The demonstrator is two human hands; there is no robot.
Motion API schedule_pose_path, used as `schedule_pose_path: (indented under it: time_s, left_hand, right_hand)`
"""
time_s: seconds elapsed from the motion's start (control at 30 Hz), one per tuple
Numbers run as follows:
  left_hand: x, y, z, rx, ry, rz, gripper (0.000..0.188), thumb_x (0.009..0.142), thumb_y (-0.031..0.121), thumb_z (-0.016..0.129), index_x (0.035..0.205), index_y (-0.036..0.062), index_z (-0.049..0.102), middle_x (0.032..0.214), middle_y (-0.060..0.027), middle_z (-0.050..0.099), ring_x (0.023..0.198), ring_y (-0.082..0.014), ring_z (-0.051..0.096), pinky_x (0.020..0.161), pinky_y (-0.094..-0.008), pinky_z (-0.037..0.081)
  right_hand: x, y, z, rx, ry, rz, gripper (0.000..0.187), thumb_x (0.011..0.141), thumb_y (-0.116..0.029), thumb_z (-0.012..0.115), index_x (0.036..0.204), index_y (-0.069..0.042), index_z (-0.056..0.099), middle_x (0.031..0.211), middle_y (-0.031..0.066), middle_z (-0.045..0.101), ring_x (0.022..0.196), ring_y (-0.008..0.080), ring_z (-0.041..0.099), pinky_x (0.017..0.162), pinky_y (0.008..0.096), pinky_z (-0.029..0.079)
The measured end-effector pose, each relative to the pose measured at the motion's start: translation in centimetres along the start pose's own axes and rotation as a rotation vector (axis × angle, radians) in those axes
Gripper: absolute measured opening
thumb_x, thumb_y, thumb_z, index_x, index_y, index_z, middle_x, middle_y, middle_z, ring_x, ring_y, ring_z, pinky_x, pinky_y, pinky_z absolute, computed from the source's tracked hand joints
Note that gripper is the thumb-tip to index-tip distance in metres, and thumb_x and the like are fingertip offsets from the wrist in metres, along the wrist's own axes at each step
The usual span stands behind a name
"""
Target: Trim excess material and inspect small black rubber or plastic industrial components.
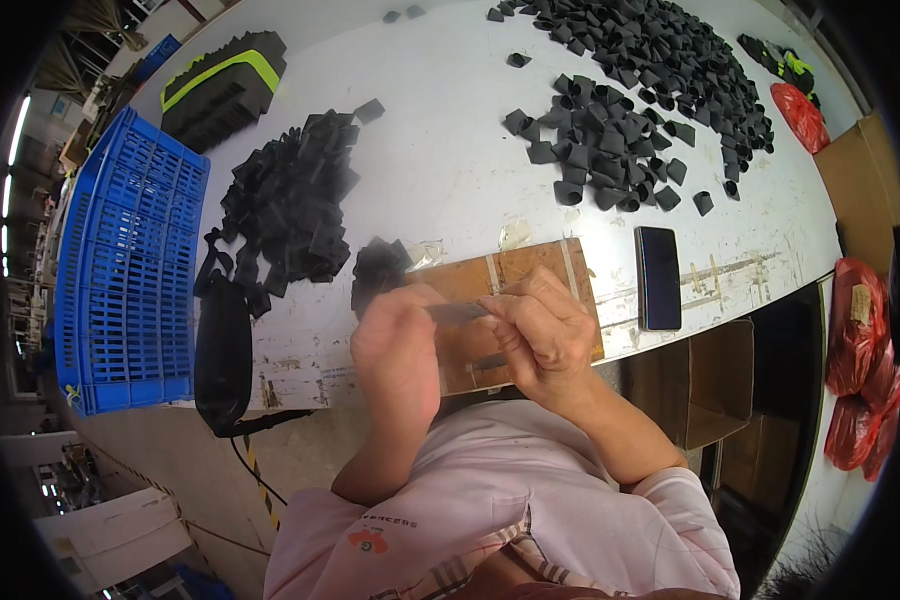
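Between my two hands a small dark grey flat piece (457, 313), perhaps fabric, is stretched above the brown board (540, 262). My left hand (398, 345) is closed at its left end; the fingertips are partly turned away and blurred. The thumb and fingers of my right hand (542, 328) pinch the right end. Just beyond my left hand lies a small heap of flat black pieces (380, 262). Farther left is a larger pile of the same flat pieces (295, 200). Many dark pieces bent into open loops (610, 140) are spread at the far right.
A blue plastic crate (135, 270) stands at the left edge, beside a black pouch (224, 350). Behind it sits a stack of dark pieces with a yellow-green band (225, 85). A phone (658, 278) lies right of the board. Red plastic bags (855, 330) hang at the right.
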State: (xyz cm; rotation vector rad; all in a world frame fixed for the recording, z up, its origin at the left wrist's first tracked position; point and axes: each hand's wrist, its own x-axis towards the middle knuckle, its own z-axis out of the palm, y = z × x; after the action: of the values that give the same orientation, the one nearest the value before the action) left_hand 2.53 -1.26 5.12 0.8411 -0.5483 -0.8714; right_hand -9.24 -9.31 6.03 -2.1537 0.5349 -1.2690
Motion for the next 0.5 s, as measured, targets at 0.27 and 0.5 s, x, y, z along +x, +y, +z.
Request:
schedule_pose_path:
  time_s: [0.27, 0.5]
  left_hand:
    - [-0.1, -0.7, -0.7, 0.214, 0.023, 0.077, 0.005, 0.082, 0.002, 0.051, 0.084, -0.0027, 0.053, 0.087, -0.0108, 0.056, 0.081, -0.0148, 0.050, 0.077, -0.0266, 0.039]
    - [0.6, -5.7, -5.8, 1.157, 0.143, 0.115, 0.023, 0.075, 0.015, 0.064, 0.092, 0.0017, 0.055, 0.085, -0.0111, 0.057, 0.068, -0.0219, 0.057, 0.062, -0.0317, 0.047]
  right_hand:
    - [-0.3, 0.7, 0.3, -0.071, -0.032, -0.050, 0.012, 0.065, 0.003, 0.063, 0.075, 0.002, 0.057, 0.066, 0.0103, 0.051, 0.058, 0.0223, 0.047, 0.048, 0.0293, 0.038]
    - [1.4, 2.2, -1.8, 0.665, 0.192, 0.719, 0.022, 0.086, -0.021, 0.054, 0.080, 0.000, 0.059, 0.063, 0.0020, 0.053, 0.056, 0.0068, 0.046, 0.049, 0.0203, 0.036]
